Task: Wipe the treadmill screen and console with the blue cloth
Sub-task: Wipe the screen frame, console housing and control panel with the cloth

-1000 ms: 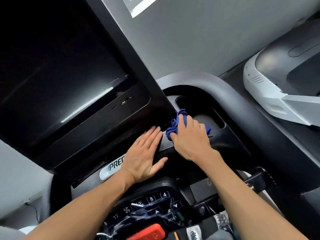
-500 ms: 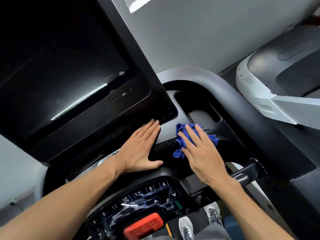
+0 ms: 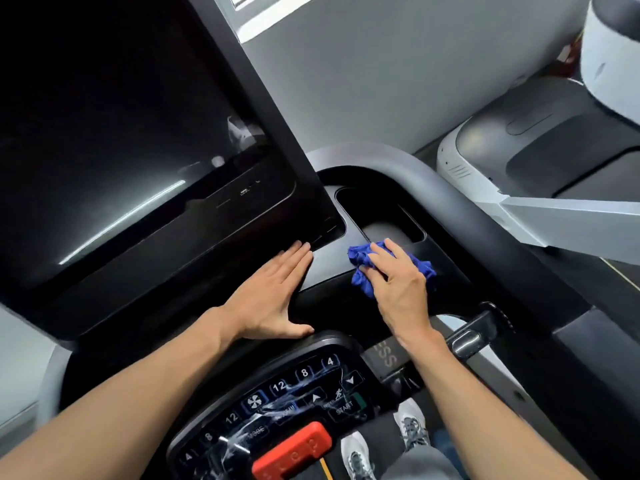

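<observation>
The treadmill's big dark screen [image 3: 114, 161] fills the upper left, tilted in the view. Below its right corner lies the black console ledge [image 3: 325, 265] with a recessed tray [image 3: 377, 216] behind it. My right hand [image 3: 394, 285] presses the crumpled blue cloth [image 3: 362, 265] flat onto the ledge just in front of the tray; cloth shows on both sides of the fingers. My left hand [image 3: 273, 296] rests flat, fingers together, on the console under the screen's lower edge, a little left of the cloth and holding nothing.
A keypad panel [image 3: 298, 393] with numbered buttons under shiny film and a red stop button [image 3: 294, 452] sits near the bottom. A black handlebar grip [image 3: 478, 334] juts out at right. A neighbouring white-and-grey machine [image 3: 519, 188] stands at right. My shoes [image 3: 412, 427] show below.
My right hand has slid the cloth from the screen's lower right corner out to the right along the ledge. My left hand stays flat in place. The view has shifted slightly.
</observation>
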